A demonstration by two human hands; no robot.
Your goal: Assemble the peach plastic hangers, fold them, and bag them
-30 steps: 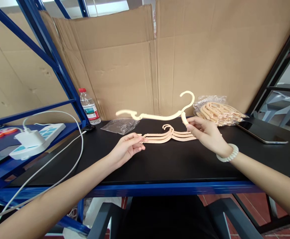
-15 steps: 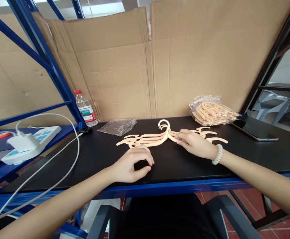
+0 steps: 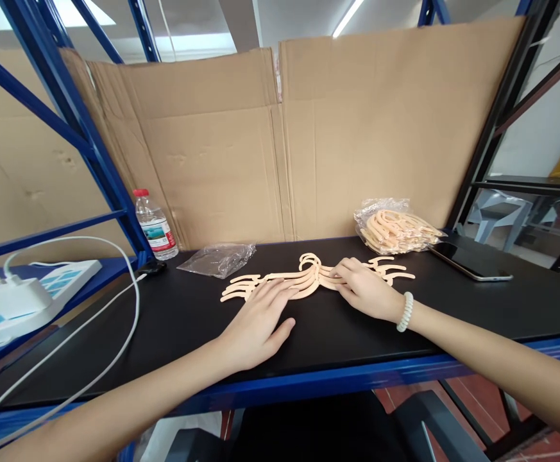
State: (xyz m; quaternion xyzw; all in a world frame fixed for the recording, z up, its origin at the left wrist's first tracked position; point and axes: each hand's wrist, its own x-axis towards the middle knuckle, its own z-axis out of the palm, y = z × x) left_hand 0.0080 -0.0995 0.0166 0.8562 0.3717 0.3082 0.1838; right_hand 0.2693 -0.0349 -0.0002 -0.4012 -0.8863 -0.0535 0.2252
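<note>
Several peach-coloured hangers (image 3: 308, 282) lie overlapped on the black tabletop, their hooks bunched at the middle and pointing away from me. My left hand (image 3: 260, 324) rests with its fingers stretched out over the left arms of the hangers, palm down, thumb apart. On the right arms lies my right hand (image 3: 369, 290), its fingers curled together around the hanger arms near the centre; the fingertips are partly hidden. A pale beaded bracelet (image 3: 405, 312) circles the right wrist.
A bag of more hangers (image 3: 398, 231) and a phone (image 3: 469, 262) lie at the back right. At the back left are a flat plastic bag (image 3: 219, 260) and a water bottle (image 3: 157, 228). White cables (image 3: 134, 321) loop down from a power strip (image 3: 63, 282). Cardboard (image 3: 212, 160) stands behind.
My left hand has opened from a curl and moved onto the hangers. The hangers lie closer together, with their hooks bunched. The camera view has tilted up a little.
</note>
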